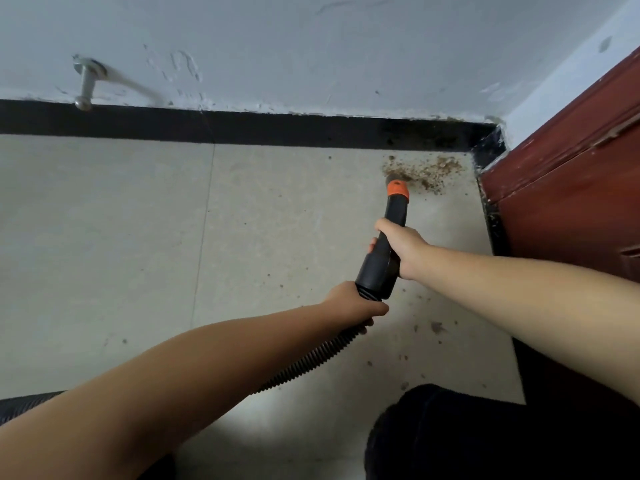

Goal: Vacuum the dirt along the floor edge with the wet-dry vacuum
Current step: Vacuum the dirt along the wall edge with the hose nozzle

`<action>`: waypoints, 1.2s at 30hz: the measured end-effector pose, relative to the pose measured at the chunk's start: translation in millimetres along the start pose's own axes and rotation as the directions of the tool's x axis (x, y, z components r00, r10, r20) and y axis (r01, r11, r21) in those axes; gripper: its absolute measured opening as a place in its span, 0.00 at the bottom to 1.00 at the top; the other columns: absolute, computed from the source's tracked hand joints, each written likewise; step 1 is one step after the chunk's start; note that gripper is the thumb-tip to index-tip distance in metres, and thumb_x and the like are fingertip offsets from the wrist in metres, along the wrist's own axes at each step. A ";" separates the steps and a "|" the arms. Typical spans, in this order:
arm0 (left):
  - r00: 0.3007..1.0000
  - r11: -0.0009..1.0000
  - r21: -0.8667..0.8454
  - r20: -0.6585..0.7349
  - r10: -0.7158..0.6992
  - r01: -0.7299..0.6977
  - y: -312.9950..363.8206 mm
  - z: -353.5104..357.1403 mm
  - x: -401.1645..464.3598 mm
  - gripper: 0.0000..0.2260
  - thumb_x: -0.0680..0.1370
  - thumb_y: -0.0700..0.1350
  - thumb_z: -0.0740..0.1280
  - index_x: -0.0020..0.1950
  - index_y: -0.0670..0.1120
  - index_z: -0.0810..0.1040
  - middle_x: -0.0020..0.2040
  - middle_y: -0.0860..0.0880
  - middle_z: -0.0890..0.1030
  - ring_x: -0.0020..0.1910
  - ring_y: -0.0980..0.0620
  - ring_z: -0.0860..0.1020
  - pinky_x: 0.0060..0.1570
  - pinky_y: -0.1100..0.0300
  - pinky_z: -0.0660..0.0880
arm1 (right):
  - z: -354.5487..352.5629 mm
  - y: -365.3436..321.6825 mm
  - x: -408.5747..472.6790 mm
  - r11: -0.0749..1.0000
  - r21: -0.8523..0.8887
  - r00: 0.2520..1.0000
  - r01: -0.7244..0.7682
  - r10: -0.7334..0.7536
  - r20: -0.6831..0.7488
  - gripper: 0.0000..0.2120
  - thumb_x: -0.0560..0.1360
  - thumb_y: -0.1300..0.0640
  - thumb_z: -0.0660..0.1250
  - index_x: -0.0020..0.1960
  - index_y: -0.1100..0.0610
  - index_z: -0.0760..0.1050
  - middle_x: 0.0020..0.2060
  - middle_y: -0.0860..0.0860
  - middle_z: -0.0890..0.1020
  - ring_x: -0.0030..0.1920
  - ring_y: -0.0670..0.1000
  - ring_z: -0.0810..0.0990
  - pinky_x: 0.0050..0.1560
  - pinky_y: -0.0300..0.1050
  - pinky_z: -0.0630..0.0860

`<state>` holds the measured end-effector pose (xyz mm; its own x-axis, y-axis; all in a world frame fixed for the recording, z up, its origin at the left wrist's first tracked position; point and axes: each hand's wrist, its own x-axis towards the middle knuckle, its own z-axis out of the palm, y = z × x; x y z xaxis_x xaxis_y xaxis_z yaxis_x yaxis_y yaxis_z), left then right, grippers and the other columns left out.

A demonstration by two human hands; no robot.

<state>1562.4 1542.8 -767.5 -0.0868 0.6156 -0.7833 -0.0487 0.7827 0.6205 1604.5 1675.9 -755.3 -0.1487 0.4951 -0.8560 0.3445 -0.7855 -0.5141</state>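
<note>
Right hand [401,245]: clamped on the nozzle [394,216].
Left hand [353,304]: gripping the hose [311,362] just behind.
Risk: nozzle tip scatters the dirt [429,169] ahead; specks beside the hands get missed.

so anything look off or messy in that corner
Yes. A pile of brown dirt is heaped in the corner where the black skirting meets the red door, and the vacuum nozzle is at its left edge. Loose specks trail back across the tile, and the wall paint above looks scuffed.
</note>
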 end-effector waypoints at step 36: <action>0.997 0.997 0.078 -0.068 -0.023 0.028 18.0 20.7 18.8 0.13 0.72 0.44 0.70 0.54 0.42 0.73 0.37 0.45 0.81 0.32 0.48 0.79 0.42 0.55 0.80 | -28.3 -2.9 13.8 0.987 0.146 0.998 0.067 -0.067 -0.009 0.05 0.74 0.63 0.65 0.45 0.59 0.68 0.30 0.54 0.75 0.27 0.52 0.74 0.33 0.44 0.75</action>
<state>1580.6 1570.3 -771.8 -0.1531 0.5901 -0.7926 0.0271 0.8043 0.5936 1627.7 1695.5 -764.2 -0.1631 0.5499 -0.8192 0.1945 -0.7961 -0.5731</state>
